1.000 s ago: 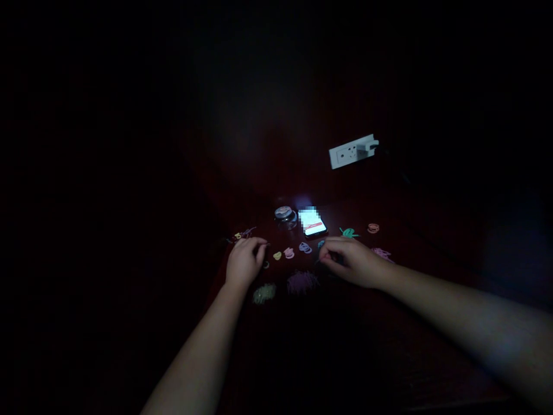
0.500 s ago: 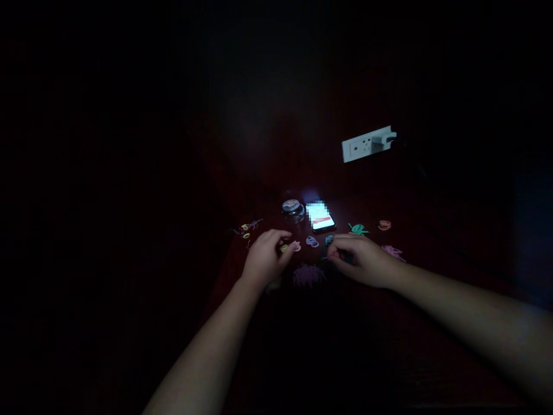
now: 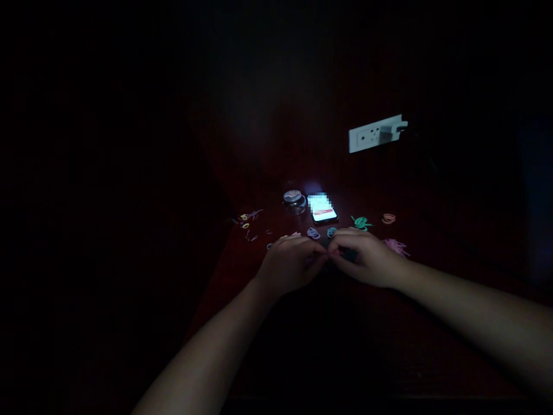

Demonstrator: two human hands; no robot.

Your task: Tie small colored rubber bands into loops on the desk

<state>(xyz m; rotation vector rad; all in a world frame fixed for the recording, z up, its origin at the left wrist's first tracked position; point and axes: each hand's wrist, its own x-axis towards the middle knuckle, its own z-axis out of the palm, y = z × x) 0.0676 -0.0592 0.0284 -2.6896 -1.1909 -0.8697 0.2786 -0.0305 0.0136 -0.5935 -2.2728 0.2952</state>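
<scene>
Left hand and right hand are basically fingertip to fingertip on the near side of the phone, too dark to tell if either's clamped on anything. Purple loops and blue loops sit just nearer than the phone, green loops right of it, jar just left, on a dark worktop.

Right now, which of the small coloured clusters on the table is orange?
The orange cluster, just right of the green cluster and beyond the pink pile. Only it looks orange; the lavender cluster and blue cluster lie farther left.
</scene>
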